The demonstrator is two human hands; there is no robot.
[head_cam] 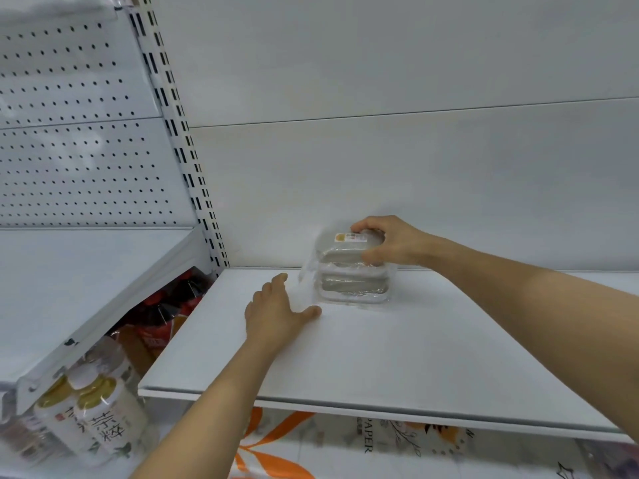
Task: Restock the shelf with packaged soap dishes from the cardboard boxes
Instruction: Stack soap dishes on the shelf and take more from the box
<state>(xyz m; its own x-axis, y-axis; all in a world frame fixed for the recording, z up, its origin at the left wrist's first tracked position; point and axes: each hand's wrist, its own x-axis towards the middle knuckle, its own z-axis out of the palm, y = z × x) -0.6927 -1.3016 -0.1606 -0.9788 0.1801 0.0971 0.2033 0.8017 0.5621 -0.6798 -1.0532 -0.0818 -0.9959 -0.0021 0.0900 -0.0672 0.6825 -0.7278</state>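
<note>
1. a white shelf (397, 350) fills the middle and right of the frame, with a plain white back wall (380, 81) above it.
2. two packaged soap dishes sit stacked near the back of the shelf, just right of centre; the lower soap dish (352, 286) rests on the shelf and the upper soap dish (345, 252) lies on top of it, both grey inside clear wrap.
3. the right hand (390, 245) reaches in from the right edge and grips the upper soap dish, fingers curled over its far side and thumb on the near side.
4. a small yellow and white label (349, 237) shows on top of that dish.
5. the left hand (276, 312) lies flat on the shelf just left of the stack, fingers straight and holding nothing; whether it touches the loose wrap cannot be told.
6. a pegboard panel (76, 133) fills the upper left of the frame.
7. bottles with yellow caps (100, 423) stand at the lower left, and red packets (169, 312) sit under the neighbouring shelf.
</note>
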